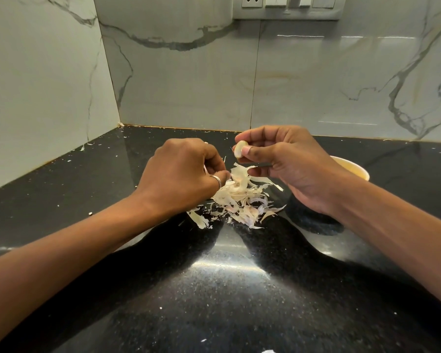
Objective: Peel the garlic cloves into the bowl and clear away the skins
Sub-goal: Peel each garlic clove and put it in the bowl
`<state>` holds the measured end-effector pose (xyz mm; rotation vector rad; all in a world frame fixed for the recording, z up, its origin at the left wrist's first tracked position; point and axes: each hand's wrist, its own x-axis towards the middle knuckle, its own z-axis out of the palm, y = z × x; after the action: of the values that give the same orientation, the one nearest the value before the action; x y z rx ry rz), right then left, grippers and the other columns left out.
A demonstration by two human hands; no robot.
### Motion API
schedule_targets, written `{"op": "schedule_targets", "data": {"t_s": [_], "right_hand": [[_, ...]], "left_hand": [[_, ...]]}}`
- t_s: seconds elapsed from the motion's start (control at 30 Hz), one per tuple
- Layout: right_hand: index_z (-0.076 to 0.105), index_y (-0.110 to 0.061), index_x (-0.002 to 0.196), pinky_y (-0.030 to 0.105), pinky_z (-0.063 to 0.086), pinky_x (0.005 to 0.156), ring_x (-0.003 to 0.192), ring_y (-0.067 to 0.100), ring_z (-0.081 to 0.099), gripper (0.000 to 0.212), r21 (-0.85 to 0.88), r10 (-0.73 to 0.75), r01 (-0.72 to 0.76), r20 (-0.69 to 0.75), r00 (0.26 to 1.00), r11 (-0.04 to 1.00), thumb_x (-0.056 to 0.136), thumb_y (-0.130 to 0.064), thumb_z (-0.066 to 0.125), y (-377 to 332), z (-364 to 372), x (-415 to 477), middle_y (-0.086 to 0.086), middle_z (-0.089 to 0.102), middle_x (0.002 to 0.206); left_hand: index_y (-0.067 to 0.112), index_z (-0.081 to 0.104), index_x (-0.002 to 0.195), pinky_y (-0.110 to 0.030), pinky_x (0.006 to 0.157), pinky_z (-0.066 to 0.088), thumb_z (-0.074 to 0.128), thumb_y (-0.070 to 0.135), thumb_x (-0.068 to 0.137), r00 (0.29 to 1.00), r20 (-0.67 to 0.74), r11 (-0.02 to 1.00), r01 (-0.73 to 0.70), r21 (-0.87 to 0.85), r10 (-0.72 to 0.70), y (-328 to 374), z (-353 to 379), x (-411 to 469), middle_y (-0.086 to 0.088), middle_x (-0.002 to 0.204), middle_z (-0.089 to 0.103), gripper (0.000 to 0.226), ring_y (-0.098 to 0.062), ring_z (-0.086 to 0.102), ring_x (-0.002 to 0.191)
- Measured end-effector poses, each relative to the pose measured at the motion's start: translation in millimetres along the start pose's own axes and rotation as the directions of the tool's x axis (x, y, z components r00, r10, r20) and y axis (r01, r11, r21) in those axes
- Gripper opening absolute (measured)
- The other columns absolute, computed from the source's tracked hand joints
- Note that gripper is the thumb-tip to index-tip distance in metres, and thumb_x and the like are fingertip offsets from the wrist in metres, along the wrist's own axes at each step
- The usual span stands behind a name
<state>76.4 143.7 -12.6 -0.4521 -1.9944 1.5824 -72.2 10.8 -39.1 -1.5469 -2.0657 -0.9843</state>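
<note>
The right hand [278, 159], pinching the clove [240, 152], should drop it into the bowl [358, 171] at 3 o'clock (left hand [181, 171] pinches a skin strip [205, 170]).

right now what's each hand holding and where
Right hand pinches a peeled clove, forefinger over its top end and thumb on its side. Left hand curls at the skins, seemingly pinching some; that hold is hidden.

A smooth, pale garlic clove [239, 152] is pinched by the right hand [285, 161] above the black counter [227, 289]. The thin whitish skins [237, 200] lie in a loose pile mid-counter, nearer the back edge. The yellowish bowl [351, 166] stands to the right of the pile, mostly hidden.
</note>
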Motion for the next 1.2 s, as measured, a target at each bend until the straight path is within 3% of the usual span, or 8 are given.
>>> {"op": "schedule_targets", "data": {"t_s": [0.13,0.27,0.37,0.53,0.6,0.87,1.03,1.2], "right_hand": [[0.073,-0.010,0.112,0.025,0.057,0.072,0.095,0.016,0.073,0.018,0.000,0.007,-0.007,-0.006,1.000,1.000,0.095,-0.004,0.069,-1.2,1.0,-0.4,0.010,0.078,0.106],[0.074,-0.011,0.110,0.026,0.057,0.072,0.092,0.014,0.073,0.018,-0.007,0.005,-0.005,0.001,1.000,1.000,0.095,-0.003,0.068,-1.2,1.6,-0.2,0.007,0.078,0.101],[0.074,-0.010,0.109,0.027,0.056,0.072,0.093,0.016,0.072,0.018,-0.009,0.004,-0.004,0.013,1.000,1.000,0.095,-0.001,0.067,-0.5,1.6,-0.1,0.010,0.077,0.102],[0.073,-0.006,0.110,0.028,0.059,0.075,0.103,0.027,0.073,0.019,-0.022,0.006,-0.005,0.048,0.999,1.000,0.095,0.002,0.065,1.7,4.2,-0.7,0.016,0.076,0.109],[0.072,-0.003,0.111,0.030,0.061,0.080,0.098,0.026,0.072,0.019,-0.011,0.006,-0.005,0.051,0.999,1.000,0.095,0.003,0.064,1.7,5.0,-1.0,0.019,0.075,0.111],[0.071,0.003,0.110,0.029,0.062,0.082,0.088,0.022,0.070,0.017,0.039,0.013,-0.015,0.041,0.999,0.999,0.094,0.005,0.065,0.1,7.0,-1.1,0.027,0.071,0.113],[0.072,-0.003,0.110,0.027,0.059,0.077,0.088,0.018,0.073,0.016,0.013,0.006,-0.006,0.007,1.000,1.000,0.096,0.001,0.066,-1.4,1.8,0.5,0.014,0.076,0.101],[0.072,-0.003,0.111,0.024,0.058,0.075,0.089,0.018,0.073,0.016,0.045,-0.001,0.001,-0.006,1.000,0.999,0.096,-0.001,0.066,-3.3,-1.6,1.2,0.014,0.076,0.101]], "left_hand": [[0.033,0.072,0.086,-0.039,0.071,0.057,0.074,0.035,0.079,1.000,-0.015,0.999,0.003,-0.034,-0.003,0.9,-1.4,0.5,0.023,0.074,0.065,0.008,0.001,0.059,0.068],[0.033,0.071,0.113,-0.039,0.074,0.057,0.064,0.045,0.080,0.997,-0.074,0.999,-0.036,-0.018,0.035,1.3,-1.6,1.0,0.019,0.089,0.067,0.036,-0.002,0.058,0.068],[0.032,0.069,0.122,-0.038,0.071,0.058,0.068,0.046,0.081,0.991,-0.090,0.995,-0.099,-0.006,0.098,-0.5,-2.6,1.8,0.015,0.101,0.069,0.043,-0.004,0.060,0.068],[0.027,0.076,0.105,-0.038,0.065,0.057,0.070,0.042,0.084,0.985,-0.104,0.990,-0.139,-0.004,0.138,0.3,-2.9,0.4,0.014,0.091,0.069,0.026,-0.009,0.060,0.068],[0.027,0.078,0.095,-0.039,0.063,0.056,0.071,0.039,0.086,0.984,-0.109,0.989,-0.145,0.001,0.144,0.6,-2.7,0.3,0.014,0.085,0.068,0.017,-0.010,0.060,0.067],[0.026,0.078,0.088,-0.037,0.062,0.055,0.064,0.040,0.084,0.986,-0.104,0.991,-0.131,-0.004,0.130,1.3,-2.4,0.4,0.012,0.081,0.069,0.020,-0.010,0.060,0.067],[0.028,0.078,0.084,-0.037,0.061,0.055,0.065,0.040,0.083,0.987,-0.094,0.992,-0.128,-0.002,0.127,2.5,-3.5,-0.1,0.014,0.077,0.069,0.017,-0.008,0.060,0.066],[0.029,0.077,0.083,-0.030,0.059,0.051,0.063,0.048,0.087,0.985,-0.111,0.991,-0.136,-0.014,0.133,4.8,-4.5,-0.3,0.018,0.072,0.064,0.024,-0.003,0.056,0.060]]}}
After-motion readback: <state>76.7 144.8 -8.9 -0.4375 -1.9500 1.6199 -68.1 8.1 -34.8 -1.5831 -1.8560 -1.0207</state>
